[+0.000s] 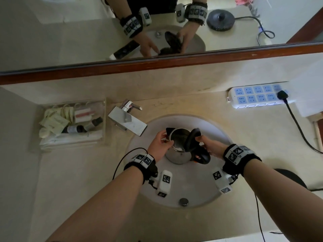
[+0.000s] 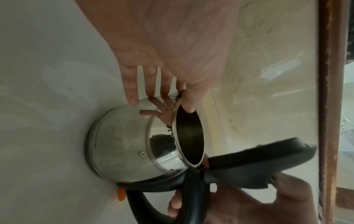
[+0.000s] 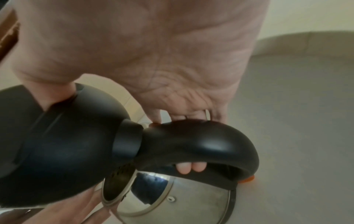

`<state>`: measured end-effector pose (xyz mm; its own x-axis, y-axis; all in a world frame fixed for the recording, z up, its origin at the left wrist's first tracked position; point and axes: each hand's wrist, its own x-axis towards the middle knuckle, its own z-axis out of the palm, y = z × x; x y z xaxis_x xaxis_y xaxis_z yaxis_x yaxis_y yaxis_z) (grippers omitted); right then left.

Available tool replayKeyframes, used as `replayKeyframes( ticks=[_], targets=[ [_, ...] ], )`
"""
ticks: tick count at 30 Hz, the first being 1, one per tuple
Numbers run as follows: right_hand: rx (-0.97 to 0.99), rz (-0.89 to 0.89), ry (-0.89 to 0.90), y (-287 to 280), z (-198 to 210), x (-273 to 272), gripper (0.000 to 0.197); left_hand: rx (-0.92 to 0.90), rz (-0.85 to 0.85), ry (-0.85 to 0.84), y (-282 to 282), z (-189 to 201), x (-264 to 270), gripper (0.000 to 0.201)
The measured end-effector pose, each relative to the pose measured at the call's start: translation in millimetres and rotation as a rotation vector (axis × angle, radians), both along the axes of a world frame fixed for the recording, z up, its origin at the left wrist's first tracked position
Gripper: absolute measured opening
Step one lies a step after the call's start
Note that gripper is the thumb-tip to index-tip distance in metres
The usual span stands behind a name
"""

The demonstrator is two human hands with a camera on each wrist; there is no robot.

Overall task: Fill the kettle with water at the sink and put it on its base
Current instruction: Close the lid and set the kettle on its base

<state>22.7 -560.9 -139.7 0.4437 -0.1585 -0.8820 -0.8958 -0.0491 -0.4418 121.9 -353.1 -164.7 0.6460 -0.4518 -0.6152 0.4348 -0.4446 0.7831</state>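
A steel kettle (image 1: 176, 154) stands in the sink basin (image 1: 192, 194), just right of the faucet's spout. Its black lid (image 1: 192, 138) is hinged up, so the opening shows. My right hand (image 1: 211, 147) grips the black handle (image 3: 201, 144), fingers curled under it and thumb against the raised lid (image 3: 57, 151). My left hand (image 2: 164, 84) lies with straight fingers on the kettle's wall (image 2: 122, 136) at the spout side, thumb tip at the rim. The chrome faucet (image 1: 127, 119) shows no running water. The black round base (image 1: 295, 177) sits on the counter at right, partly behind my right forearm.
A clear tray of toiletries (image 1: 73, 123) stands left of the faucet. A white-and-blue power strip (image 1: 257, 97) with a black plug lies back right, its cord running down the counter. A framed mirror (image 1: 70, 32) lines the back wall. The drain plug (image 1: 183, 201) is near the basin's front.
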Motion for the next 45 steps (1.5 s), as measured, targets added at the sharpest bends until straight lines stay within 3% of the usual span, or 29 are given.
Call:
replayKeyframes(
  ticks=[4,5,8,10,12,14,17,20,24,27,34,45],
  targets=[
    [0.019,0.031,0.036,-0.2,5.6,2.1,0.093,0.05,0.022,-0.052,-2.4,-5.4,0.1,0.046],
    [0.009,0.051,0.037,2.3,13.7,3.0,0.088,0.05,0.029,-0.051,-2.6,-5.9,0.0,0.044],
    [-0.043,0.106,0.015,4.5,24.7,4.5,0.047,0.037,0.035,-0.057,-1.9,-7.2,-1.0,0.041],
    [-0.057,0.118,-0.01,6.6,30.7,6.3,0.034,0.011,0.066,-0.039,-2.7,-6.9,-1.5,0.033],
    [-0.051,0.122,-0.019,11.1,36.1,8.9,0.041,-0.041,0.131,0.019,-5.2,-2.8,-3.7,0.025],
    [-0.037,0.113,-0.003,16.7,38.6,13.9,0.05,-0.06,0.151,0.03,-7.2,1.4,-7.0,0.029],
    [-0.051,0.093,0.019,20.8,35.0,22.2,0.059,-0.078,0.093,-0.108,-4.9,4.3,-11.6,0.034],
    [-0.084,0.089,0.026,23.5,26.8,29.4,0.066,-0.07,0.064,-0.251,-4.1,5.7,-12.9,0.012],
    [-0.124,0.099,-0.005,28.6,16.7,30.9,0.083,-0.048,0.046,-0.333,-5.4,8.5,-10.0,0.025],
    [-0.182,0.194,-0.082,28.2,11.2,20.5,0.087,-0.005,0.128,-0.31,-5.0,3.8,-7.3,0.03],
    [-0.248,0.321,-0.223,25.4,-3.1,0.4,0.093,0.144,0.11,-0.375,-9.5,-2.2,3.0,0.027],
    [-0.268,0.325,-0.242,20.1,-14.3,-7.4,0.096,0.184,0.08,-0.202,-12.0,-15.6,20.3,0.063]
  ],
)
